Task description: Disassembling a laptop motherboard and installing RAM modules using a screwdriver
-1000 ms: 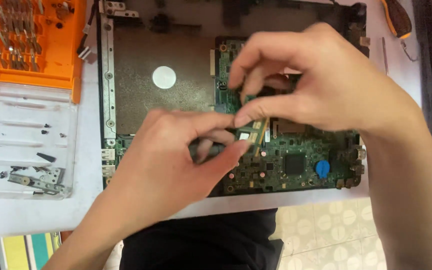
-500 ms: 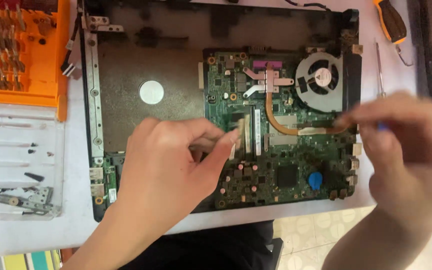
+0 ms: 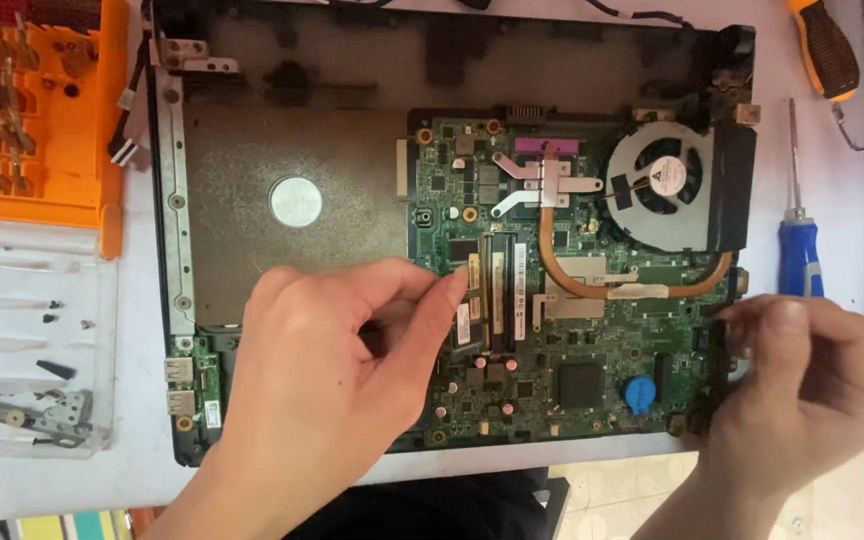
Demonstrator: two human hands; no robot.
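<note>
An opened laptop base (image 3: 282,150) lies on the table, with a green motherboard (image 3: 602,350) in its right half. My left hand (image 3: 332,370) reaches in from below. Its thumb and forefinger pinch the edge of a memory module (image 3: 468,325) beside the upright memory slots (image 3: 498,290). My right hand (image 3: 802,380) is at the base's right edge, fingers curled together against the rim near the board's corner. A copper heat pipe (image 3: 552,260) runs from the middle of the board to the round fan (image 3: 664,185).
An orange bit case (image 3: 32,110) sits at the far left. Below it is a clear tray (image 3: 22,340) holding small screws and a metal hinge bracket (image 3: 42,415). A blue-handled screwdriver (image 3: 799,250) and an orange-handled one (image 3: 827,45) lie to the right of the laptop.
My right hand has left the middle of the board and moved right and down to the base's edge, uncovering the fan and heat pipe. My left hand stays at the memory module.
</note>
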